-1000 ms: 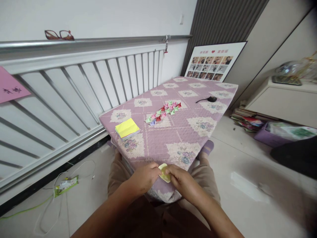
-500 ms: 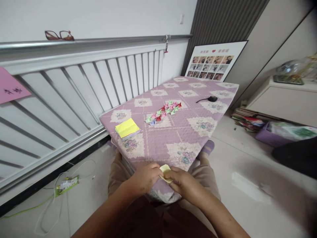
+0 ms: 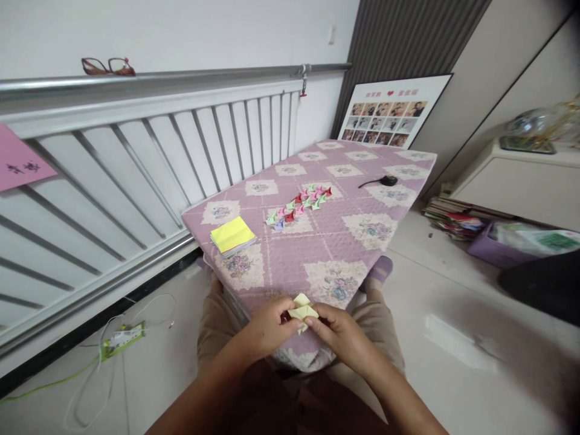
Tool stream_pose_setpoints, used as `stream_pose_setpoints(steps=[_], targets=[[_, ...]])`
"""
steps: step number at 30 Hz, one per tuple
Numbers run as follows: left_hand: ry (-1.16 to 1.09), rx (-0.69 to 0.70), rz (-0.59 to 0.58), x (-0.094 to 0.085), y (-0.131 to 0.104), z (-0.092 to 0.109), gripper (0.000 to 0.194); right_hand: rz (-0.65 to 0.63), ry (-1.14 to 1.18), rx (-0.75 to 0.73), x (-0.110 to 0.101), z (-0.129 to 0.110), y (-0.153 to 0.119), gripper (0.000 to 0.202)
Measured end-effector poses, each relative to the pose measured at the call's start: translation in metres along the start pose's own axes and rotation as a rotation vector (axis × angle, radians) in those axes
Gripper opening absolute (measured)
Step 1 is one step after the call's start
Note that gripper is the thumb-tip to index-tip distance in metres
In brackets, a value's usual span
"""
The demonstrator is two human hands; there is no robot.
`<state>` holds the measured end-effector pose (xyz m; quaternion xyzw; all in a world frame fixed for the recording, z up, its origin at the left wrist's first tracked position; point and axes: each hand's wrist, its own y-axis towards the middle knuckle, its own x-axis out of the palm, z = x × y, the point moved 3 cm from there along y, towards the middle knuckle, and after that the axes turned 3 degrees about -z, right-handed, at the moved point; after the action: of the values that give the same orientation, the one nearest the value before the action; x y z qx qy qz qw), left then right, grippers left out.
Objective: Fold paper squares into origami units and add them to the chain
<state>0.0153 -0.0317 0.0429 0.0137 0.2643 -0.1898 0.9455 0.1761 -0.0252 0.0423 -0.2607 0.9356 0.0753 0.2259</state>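
Note:
A pale yellow folded paper [image 3: 302, 312] is held between my two hands over the near corner of the table. My left hand [image 3: 273, 326] pinches its left side, thumb at the lower edge. On the other side, my right hand [image 3: 338, 329] grips the paper with thumb and fingers. Several small folded paper pieces [image 3: 290, 216] in green, pink, red and lilac stand in rows farther up the tablecloth. To the left lies a stack of square paper [image 3: 233, 234] with a yellow sheet on top.
A purple floral cloth covers the table [image 3: 326, 241]. A black object with a short cord [image 3: 388, 180] lies toward its far right. Along the left runs a white radiator [image 3: 217, 145], with glasses [image 3: 107, 66] on the pipe above. A power strip [image 3: 123, 339] sits on the floor.
The yellow paper has gone from a flat, compact shape to one with points spread at top, sides and bottom. Both hands have shifted their hold, thumbs now on its lower part.

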Motion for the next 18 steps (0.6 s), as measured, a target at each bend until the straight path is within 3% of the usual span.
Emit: stream_pose_setpoints(steps=[5, 12, 18], targets=[[-0.166, -0.087, -0.067, 0.003, 0.0, -0.002, 0.009, 0.024, 0.043, 0.042, 0.004, 0.008, 0.001, 0.025], [-0.178, -0.039, -0.129, 0.003, 0.001, 0.001, 0.016, -0.012, 0.19, 0.072, 0.006, 0.014, 0.005, 0.024], [-0.249, -0.076, -0.145, 0.003, 0.002, -0.005, 0.013, 0.106, 0.219, 0.144, 0.005, 0.016, 0.008, 0.028]])
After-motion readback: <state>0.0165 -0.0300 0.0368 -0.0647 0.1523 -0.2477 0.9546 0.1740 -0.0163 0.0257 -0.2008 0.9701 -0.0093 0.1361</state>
